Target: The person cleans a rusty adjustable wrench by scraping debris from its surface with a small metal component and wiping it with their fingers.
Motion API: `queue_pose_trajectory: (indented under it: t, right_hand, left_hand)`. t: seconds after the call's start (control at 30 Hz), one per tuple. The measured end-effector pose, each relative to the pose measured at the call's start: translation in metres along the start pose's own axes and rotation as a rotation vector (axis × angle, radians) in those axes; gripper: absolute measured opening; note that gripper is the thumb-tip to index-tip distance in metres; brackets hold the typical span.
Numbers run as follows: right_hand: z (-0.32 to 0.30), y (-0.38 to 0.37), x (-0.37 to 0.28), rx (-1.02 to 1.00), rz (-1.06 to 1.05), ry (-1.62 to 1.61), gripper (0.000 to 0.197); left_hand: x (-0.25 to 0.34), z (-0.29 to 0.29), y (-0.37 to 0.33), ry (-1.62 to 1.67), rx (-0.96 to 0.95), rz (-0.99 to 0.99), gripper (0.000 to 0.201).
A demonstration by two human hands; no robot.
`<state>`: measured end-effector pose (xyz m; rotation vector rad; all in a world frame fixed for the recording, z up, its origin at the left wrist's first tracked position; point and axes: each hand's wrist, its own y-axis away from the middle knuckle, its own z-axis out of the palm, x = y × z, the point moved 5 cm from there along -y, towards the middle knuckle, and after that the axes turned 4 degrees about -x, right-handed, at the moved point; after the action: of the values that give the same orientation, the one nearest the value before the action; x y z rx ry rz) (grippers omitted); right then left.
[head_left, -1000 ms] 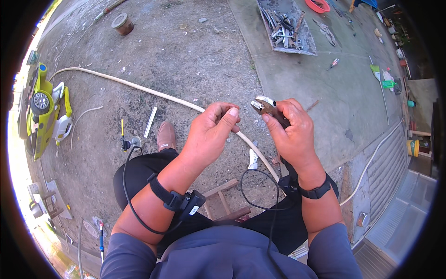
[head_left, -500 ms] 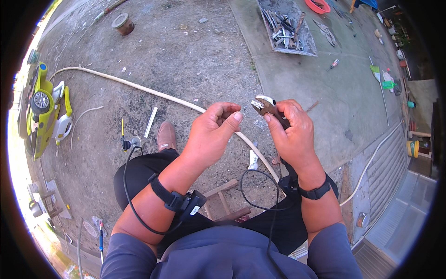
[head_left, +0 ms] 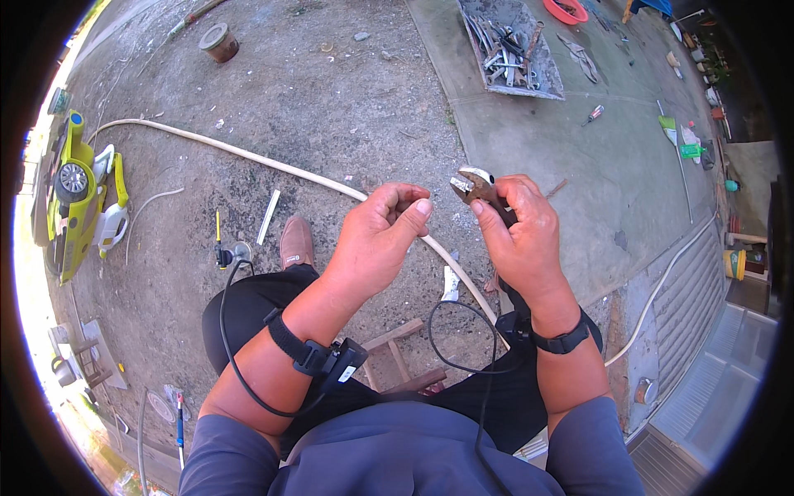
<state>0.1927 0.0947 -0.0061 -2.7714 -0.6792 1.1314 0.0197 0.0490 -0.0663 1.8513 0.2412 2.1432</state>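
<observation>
My right hand (head_left: pixel 523 227) is wrapped round the handles of rusty pliers (head_left: pixel 488 193), whose worn, shiny head points up and left toward my other hand. A small bright patch shows at the jaws; whether it is bare metal or a separate piece, I cannot tell. Level with the pliers and a short gap to their left, my left hand (head_left: pixel 376 236) is closed, thumb tip against the curled forefinger. Anything in that pinch is too small or hidden to make out. Below both hands, a long cream hose (head_left: pixel 289 171) runs across the ground.
A metal tray of hand tools (head_left: pixel 542 83) lies ahead on the concrete, with a screwdriver (head_left: pixel 594 114) near it. At far left is a yellow-green wheeled machine (head_left: pixel 73 182). A rusty can (head_left: pixel 219 43) stands ahead left. Black cable (head_left: pixel 430 331) loops between my forearms.
The pliers' head has turned slightly in my right hand, and its jaws look closer together. My left hand has hardly moved.
</observation>
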Motion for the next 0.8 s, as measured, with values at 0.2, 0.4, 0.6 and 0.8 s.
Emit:
queue_pose_trajectory:
  t: [0.2,0.4,0.6,0.8]
  right_hand:
    - [0.002,0.000,-0.001,-0.044,0.051,-0.019,0.017]
    - [0.002,0.002,0.010,-0.047,0.146,-0.059,0.020]
    - [0.009,0.006,0.022,-0.042,0.222,-0.261,0.019]
    - [0.016,0.008,0.026,-0.097,0.473,-0.555,0.020]
  left_hand:
    - [0.000,0.001,0.000,0.008,0.001,-0.013,0.030]
    - [-0.002,0.002,0.000,-0.017,-0.010,0.000,0.030]
    - [-0.016,0.015,0.001,-0.025,-0.069,-0.032,0.030]
    - [-0.021,0.032,0.007,-0.106,-0.171,-0.105,0.031]
